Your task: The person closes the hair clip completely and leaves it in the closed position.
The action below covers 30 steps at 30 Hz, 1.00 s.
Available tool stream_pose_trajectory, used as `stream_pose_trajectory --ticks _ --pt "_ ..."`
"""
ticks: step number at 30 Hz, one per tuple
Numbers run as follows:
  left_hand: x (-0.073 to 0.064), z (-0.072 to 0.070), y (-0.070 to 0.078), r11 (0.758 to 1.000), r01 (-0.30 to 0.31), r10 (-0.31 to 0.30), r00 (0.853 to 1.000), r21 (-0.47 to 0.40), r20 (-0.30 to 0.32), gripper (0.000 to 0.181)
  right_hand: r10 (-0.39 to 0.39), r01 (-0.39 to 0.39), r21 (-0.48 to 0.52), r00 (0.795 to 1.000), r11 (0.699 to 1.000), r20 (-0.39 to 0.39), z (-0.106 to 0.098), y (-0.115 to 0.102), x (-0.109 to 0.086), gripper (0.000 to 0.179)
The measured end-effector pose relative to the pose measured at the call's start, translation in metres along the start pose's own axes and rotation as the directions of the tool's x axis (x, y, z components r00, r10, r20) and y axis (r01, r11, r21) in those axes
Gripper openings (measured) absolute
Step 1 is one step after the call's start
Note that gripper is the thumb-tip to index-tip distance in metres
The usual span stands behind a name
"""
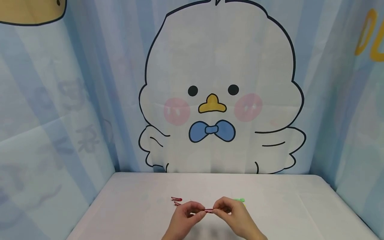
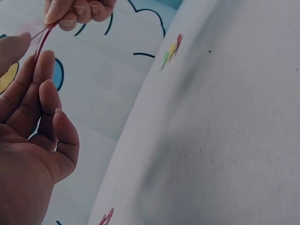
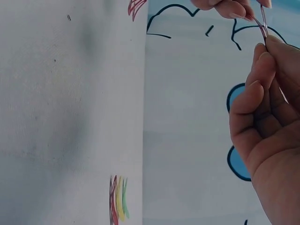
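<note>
A red snap hair clip (image 1: pixel 209 210) is stretched between both hands above the white table. My left hand (image 1: pixel 184 220) pinches one end with thumb and fingertips. At the other end, my right hand (image 1: pixel 237 218) pinches it the same way. The left wrist view shows the clip (image 2: pixel 42 44) with its two prongs spread apart at the left-hand end. Seen from the right wrist, the narrow end of the clip (image 3: pixel 266 38) sits between the right thumb and index finger, the other fingers curled below.
Two red clips (image 1: pixel 176 199) lie left of the hands on the table (image 1: pixel 135 206). On the right, a green clip (image 1: pixel 240 200) shows behind the right hand. Beside it in the right wrist view are yellow (image 3: pixel 120 201) and red (image 3: pixel 114 199) clips. A printed curtain (image 1: pixel 216 60) hangs behind.
</note>
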<state>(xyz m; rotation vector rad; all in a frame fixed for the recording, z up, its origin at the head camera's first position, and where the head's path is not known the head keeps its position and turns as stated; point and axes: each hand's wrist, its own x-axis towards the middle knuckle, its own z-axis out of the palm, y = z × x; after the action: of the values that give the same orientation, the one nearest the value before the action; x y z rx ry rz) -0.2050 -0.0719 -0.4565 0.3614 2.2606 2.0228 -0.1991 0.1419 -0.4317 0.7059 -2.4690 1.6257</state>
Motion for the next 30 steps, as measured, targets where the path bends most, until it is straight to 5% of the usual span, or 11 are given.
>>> stream_pose_trajectory --ticks 10,18,30 --pt "-0.002 0.005 -0.002 1.000 0.012 -0.012 0.998 0.002 -0.057 0.014 0.024 -0.024 -0.008 1.000 1.000 -0.010 0.004 0.000 -0.002 0.005" --pt "0.000 0.009 -0.003 0.998 0.026 -0.019 0.991 0.056 -0.135 0.009 -0.076 0.070 -0.076 0.995 0.995 -0.069 0.008 0.001 -0.003 0.008" --pt "0.001 0.015 -0.005 0.997 0.012 0.002 0.981 0.071 -0.192 0.009 -0.113 0.106 -0.081 0.991 0.991 -0.077 0.011 0.007 -0.001 0.007"
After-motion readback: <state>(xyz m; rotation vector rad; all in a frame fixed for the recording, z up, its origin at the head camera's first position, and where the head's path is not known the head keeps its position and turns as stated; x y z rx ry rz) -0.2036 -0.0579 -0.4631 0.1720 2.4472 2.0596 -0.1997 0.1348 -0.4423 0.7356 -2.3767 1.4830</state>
